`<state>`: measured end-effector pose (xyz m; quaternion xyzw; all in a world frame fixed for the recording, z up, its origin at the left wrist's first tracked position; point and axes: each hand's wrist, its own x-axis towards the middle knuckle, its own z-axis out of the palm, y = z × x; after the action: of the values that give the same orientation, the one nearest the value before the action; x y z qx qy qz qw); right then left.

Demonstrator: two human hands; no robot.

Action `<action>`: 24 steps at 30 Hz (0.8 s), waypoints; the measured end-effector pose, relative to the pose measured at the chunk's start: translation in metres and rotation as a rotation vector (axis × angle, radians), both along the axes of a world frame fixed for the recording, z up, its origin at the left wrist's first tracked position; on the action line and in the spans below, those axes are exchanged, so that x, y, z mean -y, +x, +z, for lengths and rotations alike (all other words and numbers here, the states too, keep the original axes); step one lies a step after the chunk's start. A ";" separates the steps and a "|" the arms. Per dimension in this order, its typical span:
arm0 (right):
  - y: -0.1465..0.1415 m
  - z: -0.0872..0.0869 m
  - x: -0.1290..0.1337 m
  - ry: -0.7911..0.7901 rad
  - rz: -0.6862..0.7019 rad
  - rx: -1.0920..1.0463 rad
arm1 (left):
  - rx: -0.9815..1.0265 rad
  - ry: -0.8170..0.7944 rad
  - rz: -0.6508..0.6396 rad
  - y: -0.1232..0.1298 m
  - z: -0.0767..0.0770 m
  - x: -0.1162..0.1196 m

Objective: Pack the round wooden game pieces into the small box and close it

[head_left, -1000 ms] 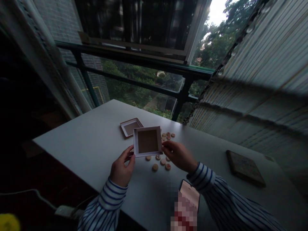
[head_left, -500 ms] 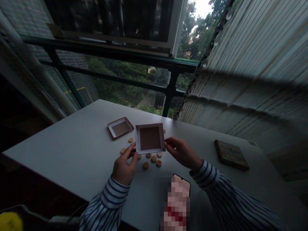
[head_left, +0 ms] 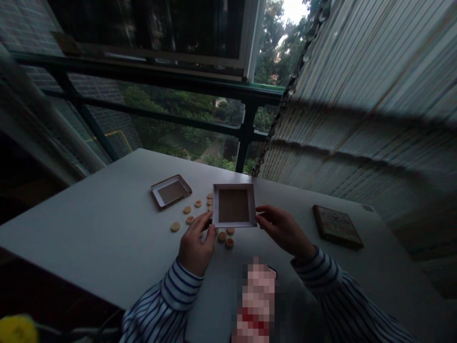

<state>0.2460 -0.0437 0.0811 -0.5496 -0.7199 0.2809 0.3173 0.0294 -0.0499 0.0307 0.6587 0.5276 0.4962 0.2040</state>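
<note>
Between my two hands is a shallow open cardboard box (head_left: 233, 206), pale-rimmed with a brown bottom, its inside turned toward me. My left hand (head_left: 197, 244) grips its lower left corner, thumb at the front edge. On the opposite side my right hand (head_left: 283, 229) pinches the lower right edge. Several round wooden game pieces (head_left: 175, 226), some with red or dark marks, lie scattered on the white table under and left of the box; the box hides part of them. A box lid (head_left: 172, 191), similar in make, rests inside-up farther left.
A flat, dark patterned box (head_left: 337, 226) lies on the table (head_left: 107, 214) to the right. A phone (head_left: 255, 300), mostly blurred out, is near the front edge. Behind the table are a railing (head_left: 246, 126) and a striped curtain (head_left: 357, 95).
The held box has shifted right relative to the pieces, uncovering more of them on the left. Both hands moved with it and keep their hold. The view has turned slightly.
</note>
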 end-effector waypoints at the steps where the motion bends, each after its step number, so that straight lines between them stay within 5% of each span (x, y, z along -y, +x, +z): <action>1: 0.003 -0.001 0.001 -0.008 -0.007 -0.003 | -0.002 0.007 -0.005 0.003 0.000 0.000; 24: 0.057 -0.024 0.038 -0.166 -0.169 -0.068 | -0.196 0.111 -0.151 0.055 -0.009 0.008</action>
<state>0.3028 -0.0819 0.0566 -0.6230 -0.6340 0.3301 0.3178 0.0843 -0.0575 0.0216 0.7522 0.4657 0.4411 0.1512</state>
